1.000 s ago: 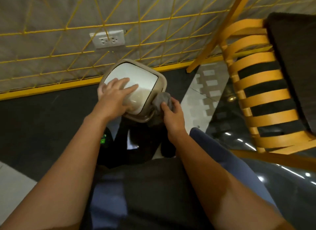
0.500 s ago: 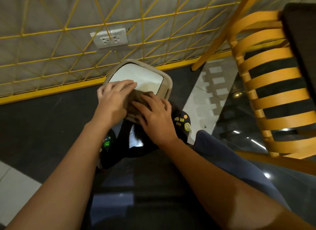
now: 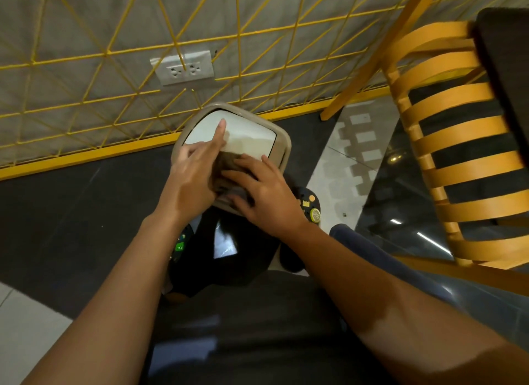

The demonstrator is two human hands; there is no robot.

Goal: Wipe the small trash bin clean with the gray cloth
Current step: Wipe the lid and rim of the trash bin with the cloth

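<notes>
Head view, looking down past both forearms to the floor.

Item: small trash bin (image 3: 282, 139), beige rim, white lid face, standing on dark floor just in front of the wall with yellow grid, below the wall socket (image 3: 184, 67). Near half of the lid is covered by the hands.

Item: gray cloth (image 3: 227, 167), bunched on the near part of the lid, between the two hands and partly under the right one.

Left hand (image 3: 191, 181): lies on the lid's left side, index finger stretched forward across the white face, other fingers loosely bent; grips nothing that can be seen, appears to steady the bin.

Right hand (image 3: 263, 190): fingers spread flat, pressing the cloth down on the lid; fingertips blurred, so it is likely mid-stroke.

Other: wooden slatted chair (image 3: 458, 144) to the right, well apart from the bin; patterned slippers (image 3: 310, 205) just behind the bin's base.

Step in hand, as judged: wiping the lid top. Far half of the lid, rim and sides are not yet under the cloth.

Next move calls for: pushing the cloth forward over the far lid with even pressure, the left hand bracing so the light bin does not slide or tip.
</notes>
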